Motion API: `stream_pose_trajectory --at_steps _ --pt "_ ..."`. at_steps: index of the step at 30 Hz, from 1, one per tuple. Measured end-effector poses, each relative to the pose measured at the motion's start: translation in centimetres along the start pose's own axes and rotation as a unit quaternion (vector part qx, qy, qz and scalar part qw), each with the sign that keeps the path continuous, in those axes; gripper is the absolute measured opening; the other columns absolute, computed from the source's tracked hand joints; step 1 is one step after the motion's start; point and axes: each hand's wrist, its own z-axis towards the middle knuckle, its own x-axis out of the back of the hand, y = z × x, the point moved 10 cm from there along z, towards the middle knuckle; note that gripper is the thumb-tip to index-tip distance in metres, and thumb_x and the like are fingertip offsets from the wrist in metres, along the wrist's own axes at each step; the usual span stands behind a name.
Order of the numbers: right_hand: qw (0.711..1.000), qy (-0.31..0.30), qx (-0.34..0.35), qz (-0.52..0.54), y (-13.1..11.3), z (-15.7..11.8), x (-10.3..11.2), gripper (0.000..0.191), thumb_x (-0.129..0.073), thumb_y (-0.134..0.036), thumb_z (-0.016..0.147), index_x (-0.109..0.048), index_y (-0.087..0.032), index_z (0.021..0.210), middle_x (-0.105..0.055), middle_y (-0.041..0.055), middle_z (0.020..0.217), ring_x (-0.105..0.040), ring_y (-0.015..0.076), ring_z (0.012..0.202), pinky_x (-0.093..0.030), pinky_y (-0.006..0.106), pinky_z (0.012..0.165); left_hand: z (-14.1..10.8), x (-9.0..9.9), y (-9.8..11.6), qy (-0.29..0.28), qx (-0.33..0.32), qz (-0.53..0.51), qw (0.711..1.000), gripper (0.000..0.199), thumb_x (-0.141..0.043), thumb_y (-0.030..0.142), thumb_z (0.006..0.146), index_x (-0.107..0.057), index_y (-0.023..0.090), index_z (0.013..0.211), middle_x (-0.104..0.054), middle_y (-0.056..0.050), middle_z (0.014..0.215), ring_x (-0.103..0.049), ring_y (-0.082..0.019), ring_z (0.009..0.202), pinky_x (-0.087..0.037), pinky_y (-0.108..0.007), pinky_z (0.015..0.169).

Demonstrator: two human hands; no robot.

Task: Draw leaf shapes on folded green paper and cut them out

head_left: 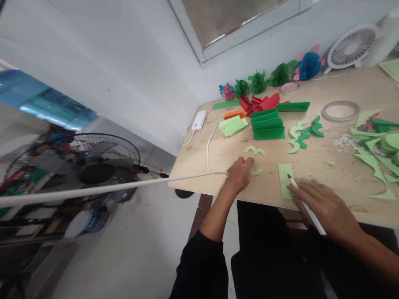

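My right hand (326,205) is closed around a white pen (307,204). The pen's dark tip rests on a light green paper strip (284,176), which lies upright near the table's front edge. To the left, my left hand (240,174) is on the table with its fingers drawn together at a small curved light green paper cutout (257,171); part of the cutout is under the fingers. Just beyond lies a wavy light green paper cutout (254,150). More wavy cutouts, light green (293,139) and dark green (304,138), lie beyond the strip.
Folded papers in green (268,125), red (262,104) and light green (233,126) lie farther back. Behind them stand several paper figures (258,83) and a white fan (352,47). Tape rolls (340,111) and paper scraps (378,166) are right. A white cable (124,187) crosses left.
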Motion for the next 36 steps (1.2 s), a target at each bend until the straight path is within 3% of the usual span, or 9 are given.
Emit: stream_pose_trajectory --at_steps 6,12,17,22,29,36 --pt "1.0 -0.003 -0.009 0.004 0.1 -0.1 -0.3 0.045 -0.053 -0.018 0.091 -0.055 -0.019 0.135 -0.073 0.0115 0.113 -0.068 0.0263 0.106 -0.051 0.045 0.091 1.2 -0.1 -0.7 -0.094 0.003 -0.034 0.995 0.032 -0.055 0.007 0.083 -0.059 0.027 0.108 -0.071 0.0 0.094 -0.066 -0.02 0.086 -0.045 -0.028 0.068" --pt "1.0 -0.011 0.006 -0.01 -0.3 -0.1 -0.4 0.043 -0.054 -0.016 0.09 -0.055 -0.014 0.133 -0.072 0.0142 0.114 -0.067 0.0267 0.107 -0.05 0.045 0.093 1.1 -0.2 -1.1 -0.103 0.037 -0.07 0.992 0.023 -0.056 0.009 0.084 -0.059 0.023 0.102 -0.072 -0.003 0.092 -0.066 -0.022 0.086 -0.045 -0.03 0.072" --pt "1.0 0.002 0.004 -0.006 -0.1 -0.2 -0.4 0.047 -0.056 -0.018 0.089 -0.053 -0.015 0.136 -0.072 0.0144 0.115 -0.067 0.0275 0.106 -0.051 0.046 0.093 0.5 0.0 -1.2 -0.071 0.057 -0.119 0.989 0.012 -0.055 0.011 0.086 -0.059 0.022 0.089 -0.071 -0.004 0.088 -0.066 -0.023 0.088 -0.046 -0.031 0.075" --pt "1.0 0.004 -0.007 -0.001 0.0 -0.1 -0.2 0.048 -0.056 -0.017 0.089 -0.053 -0.018 0.137 -0.072 0.0131 0.117 -0.068 0.0277 0.106 -0.052 0.047 0.092 -0.6 1.2 -0.6 -0.009 0.046 -0.203 0.978 0.015 -0.054 0.008 0.084 -0.057 0.022 0.079 -0.068 -0.002 0.081 -0.065 -0.02 0.081 -0.048 -0.031 0.076" --pt "0.995 0.069 -0.066 0.031 0.9 0.8 1.8 0.037 -0.059 -0.014 0.087 -0.062 -0.02 0.123 -0.076 0.0092 0.103 -0.072 0.0228 0.091 -0.057 0.039 0.082 -2.6 3.2 3.5 0.075 -0.026 -0.373 0.924 0.007 -0.058 0.016 0.088 -0.059 0.02 0.083 -0.068 0.001 0.082 -0.064 -0.012 0.075 -0.052 -0.023 0.074" --pt "0.988 0.077 -0.125 0.058 2.1 0.8 2.0 0.028 -0.058 -0.02 0.09 -0.064 -0.02 0.118 -0.076 0.0089 0.104 -0.074 0.0236 0.09 -0.06 0.039 0.08 -2.7 2.2 6.5 0.103 -0.06 -0.444 0.888 0.007 -0.058 0.019 0.09 -0.062 0.019 0.084 -0.07 -0.001 0.083 -0.065 -0.012 0.075 -0.054 -0.023 0.074"
